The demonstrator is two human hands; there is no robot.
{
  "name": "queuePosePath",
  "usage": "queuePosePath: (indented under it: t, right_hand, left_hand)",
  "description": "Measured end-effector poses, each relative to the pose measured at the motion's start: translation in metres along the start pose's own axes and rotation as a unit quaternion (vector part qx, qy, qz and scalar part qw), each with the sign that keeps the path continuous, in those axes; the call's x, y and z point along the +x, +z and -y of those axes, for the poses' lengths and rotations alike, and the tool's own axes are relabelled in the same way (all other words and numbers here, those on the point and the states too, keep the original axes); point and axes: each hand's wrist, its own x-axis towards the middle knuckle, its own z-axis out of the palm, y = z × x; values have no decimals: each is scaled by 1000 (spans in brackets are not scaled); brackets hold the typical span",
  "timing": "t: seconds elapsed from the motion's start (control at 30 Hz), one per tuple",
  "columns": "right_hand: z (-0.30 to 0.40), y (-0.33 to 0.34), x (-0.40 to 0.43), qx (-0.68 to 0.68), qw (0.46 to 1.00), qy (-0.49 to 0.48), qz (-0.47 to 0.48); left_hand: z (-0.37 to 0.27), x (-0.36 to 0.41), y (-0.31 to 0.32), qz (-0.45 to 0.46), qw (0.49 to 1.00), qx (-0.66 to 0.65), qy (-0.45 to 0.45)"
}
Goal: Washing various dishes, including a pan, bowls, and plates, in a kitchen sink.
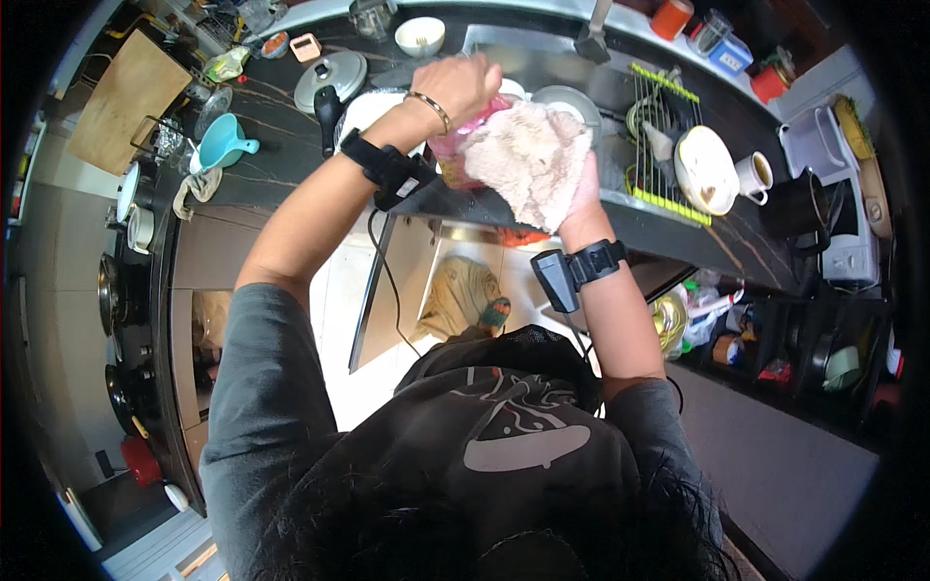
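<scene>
My left hand [458,87], with a bangle at the wrist, is bent over a pink, partly see-through plastic item [454,156] and its fingers close on the top of it. Whether this is a bag or a container I cannot tell. My right hand [587,185] holds a pale, fluffy cloth [534,160] spread against the right side of the pink item. Most of the right fingers are hidden behind the cloth. Both hands are above the front edge of the dark counter, before the sink [501,43]. A grey round pan or bowl [592,109] lies in the sink behind the cloth.
A wire rack with yellow-green ends [672,210], a white dish [705,167] and a mug [754,174] stand to the right. On the left are a lid [334,80], a turquoise dipper [221,141] and a wooden board [131,102]. A cabinet door [392,290] hangs open below.
</scene>
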Motion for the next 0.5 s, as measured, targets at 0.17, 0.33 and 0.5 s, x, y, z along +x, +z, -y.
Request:
queuePosePath:
  t: [0.17,0.33,0.5]
  right_hand:
    - [3,-16,-48,19,999,-41,-15]
    - [-4,-34,-111,-19,997,-79,16]
    - [-26,-32,-186,120,984,-112,-69]
  left_hand:
    - [-8,-25,-6,-89,992,-85,35]
    - [-19,-66,-29,-15,971,-239,-8]
    - [-62,-143,-55,28,963,-265,-24]
